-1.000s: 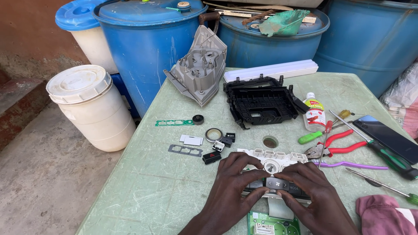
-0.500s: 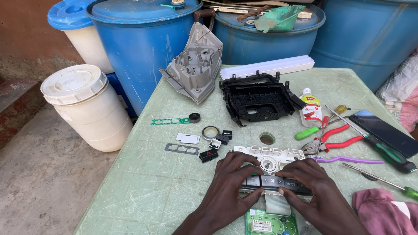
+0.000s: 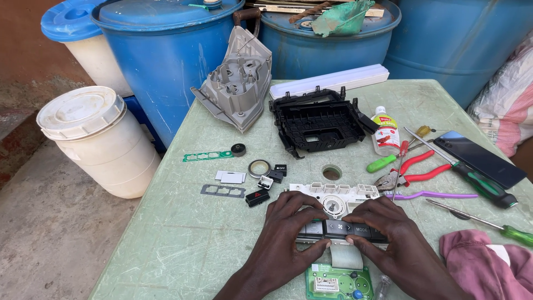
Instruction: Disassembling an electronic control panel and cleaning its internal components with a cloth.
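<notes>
While blue drums point(image 3: 166, 50) are crowding the back of the green table point(image 3: 183, 244), the black frame point(image 3: 317, 119) is sitting mid-table. Closer in, the left hand point(image 3: 283, 233) and right hand point(image 3: 397, 239) are both curling fingers round the black button strip point(image 3: 340, 229), pinching it against the white panel point(image 3: 336, 197).

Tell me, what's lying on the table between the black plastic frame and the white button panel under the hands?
In the head view, between the black frame and the white panel, the table shows only a small round hole; otherwise bare.
</notes>
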